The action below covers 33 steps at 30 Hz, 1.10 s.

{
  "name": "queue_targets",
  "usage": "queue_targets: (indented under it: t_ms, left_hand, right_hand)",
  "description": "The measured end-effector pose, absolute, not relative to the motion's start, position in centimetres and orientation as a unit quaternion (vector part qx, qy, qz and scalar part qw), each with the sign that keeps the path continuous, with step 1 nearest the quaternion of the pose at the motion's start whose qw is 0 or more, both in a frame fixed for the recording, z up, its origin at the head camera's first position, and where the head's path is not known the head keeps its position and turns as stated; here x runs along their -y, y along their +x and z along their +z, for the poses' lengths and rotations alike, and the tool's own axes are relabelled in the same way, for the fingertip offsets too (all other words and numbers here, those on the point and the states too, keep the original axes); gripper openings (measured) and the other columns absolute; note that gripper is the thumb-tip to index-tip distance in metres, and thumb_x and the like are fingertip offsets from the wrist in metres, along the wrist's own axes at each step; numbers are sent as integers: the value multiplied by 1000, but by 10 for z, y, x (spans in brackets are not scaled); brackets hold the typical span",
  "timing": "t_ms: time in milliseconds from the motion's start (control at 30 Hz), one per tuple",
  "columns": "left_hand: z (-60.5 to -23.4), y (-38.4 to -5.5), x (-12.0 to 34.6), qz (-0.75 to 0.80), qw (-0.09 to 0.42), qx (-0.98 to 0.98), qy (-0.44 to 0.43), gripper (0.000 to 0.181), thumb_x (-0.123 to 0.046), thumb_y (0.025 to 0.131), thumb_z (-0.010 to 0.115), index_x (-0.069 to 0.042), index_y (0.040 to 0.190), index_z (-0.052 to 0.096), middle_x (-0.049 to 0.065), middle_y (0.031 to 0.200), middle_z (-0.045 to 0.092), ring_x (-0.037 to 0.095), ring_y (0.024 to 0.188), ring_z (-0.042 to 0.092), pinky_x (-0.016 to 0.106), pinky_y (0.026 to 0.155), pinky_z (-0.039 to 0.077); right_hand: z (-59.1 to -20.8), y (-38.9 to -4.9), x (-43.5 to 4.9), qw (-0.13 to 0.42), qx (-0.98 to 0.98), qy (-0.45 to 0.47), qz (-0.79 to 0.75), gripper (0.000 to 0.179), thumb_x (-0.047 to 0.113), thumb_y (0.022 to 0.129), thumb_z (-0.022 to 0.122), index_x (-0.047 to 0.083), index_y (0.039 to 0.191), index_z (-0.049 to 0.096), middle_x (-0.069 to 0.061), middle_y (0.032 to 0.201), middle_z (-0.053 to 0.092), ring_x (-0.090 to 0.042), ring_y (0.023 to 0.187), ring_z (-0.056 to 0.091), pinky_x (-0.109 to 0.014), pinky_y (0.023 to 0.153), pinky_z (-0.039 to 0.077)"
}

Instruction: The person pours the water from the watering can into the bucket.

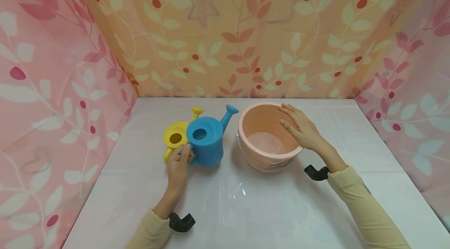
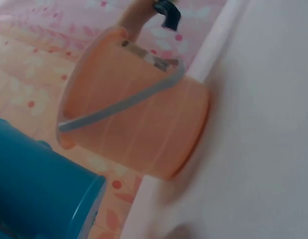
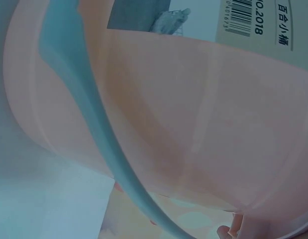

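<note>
A blue watering can (image 1: 207,149) is held by its handle in my left hand (image 1: 180,167), the fingers curled round it. In the left wrist view its base appears raised off the table. Just behind and to its left stands a smaller yellow watering can (image 1: 171,130), partly hidden by the blue one. To the right, a peach plastic bucket (image 1: 256,157) sits upright on the table. My right hand (image 1: 299,128) rests at its right rim with fingers extended. The bucket's pale handle (image 2: 124,105) hangs down along its side.
A white-covered table (image 1: 260,217) lies under everything, with leaf-patterned curtains (image 1: 246,46) at the back and both sides. The bucket carries a printed label (image 3: 243,40). Black curved pieces (image 1: 181,222) are worn at both wrists.
</note>
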<state>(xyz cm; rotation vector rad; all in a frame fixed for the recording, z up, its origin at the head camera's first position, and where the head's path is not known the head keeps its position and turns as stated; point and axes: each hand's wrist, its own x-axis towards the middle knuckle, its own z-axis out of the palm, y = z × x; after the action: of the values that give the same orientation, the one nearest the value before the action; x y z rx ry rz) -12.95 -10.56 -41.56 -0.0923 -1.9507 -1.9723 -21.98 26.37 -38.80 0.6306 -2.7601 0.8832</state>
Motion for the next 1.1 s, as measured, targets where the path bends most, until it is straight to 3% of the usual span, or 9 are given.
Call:
queue_targets:
  t_ms: [633, 1100]
  left_hand:
    - [-411, -136, 120, -708, 155, 681, -103, 36, -10, 97, 44, 2, 63, 46, 4, 56, 35, 18, 56, 36, 26, 56, 31]
    - [-392, -143, 121, -696, 103, 706, -76, 40, -21, 98, 46, 5, 67, 49, 3, 57, 36, 15, 58, 38, 26, 59, 34]
  right_hand:
    - [-387, -219, -263, 90, 926, 209, 302, 49, 36, 95, 50, 20, 141, 39, -6, 150, 29, -30, 139, 21, -63, 102, 20]
    - [-388, -220, -264, 97, 923, 218, 300, 50, 35, 96, 49, 16, 140, 39, -10, 149, 30, -33, 138, 22, -64, 101, 20]
